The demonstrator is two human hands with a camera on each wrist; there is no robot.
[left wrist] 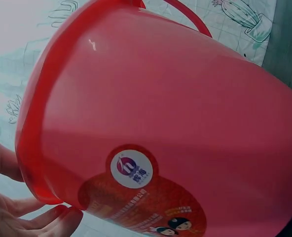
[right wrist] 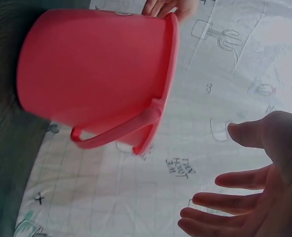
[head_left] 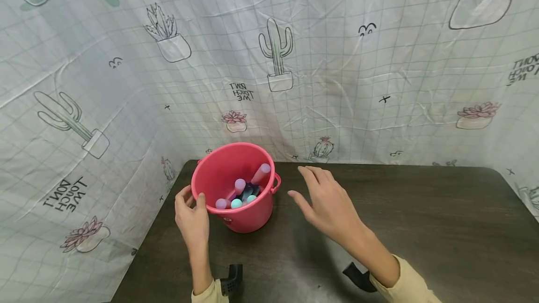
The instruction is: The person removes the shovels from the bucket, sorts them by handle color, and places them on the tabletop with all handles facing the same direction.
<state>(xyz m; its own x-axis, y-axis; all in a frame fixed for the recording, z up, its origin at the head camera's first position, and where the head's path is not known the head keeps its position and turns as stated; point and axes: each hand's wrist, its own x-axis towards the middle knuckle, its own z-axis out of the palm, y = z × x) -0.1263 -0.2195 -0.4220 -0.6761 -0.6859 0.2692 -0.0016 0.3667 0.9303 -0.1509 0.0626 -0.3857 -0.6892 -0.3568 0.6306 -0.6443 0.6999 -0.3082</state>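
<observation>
A pink-red plastic bucket (head_left: 248,219) stands on the dark table. My left hand (head_left: 193,221) grips its rim on the left side, thumb at the inner edge and fingers outside; the left wrist view shows the fingertips (left wrist: 69,217) right at the rim, beside a printed label (left wrist: 146,197). Inside lie several slim things with round lilac ends (head_left: 240,184) and teal ends (head_left: 236,204), with dark bluish pieces (head_left: 248,191) among them, partly hidden. My right hand (head_left: 330,202) hovers to the right of the bucket, holding nothing, fingers extended and thumb apart.
The bucket's handle (right wrist: 116,131) hangs down along its outer wall. Dark wood-grain table (head_left: 433,228) extends to the right. A white cloth with cactus prints (head_left: 337,69) hangs behind and at the left. Black wrist mounts (head_left: 360,277) jut from under both forearms.
</observation>
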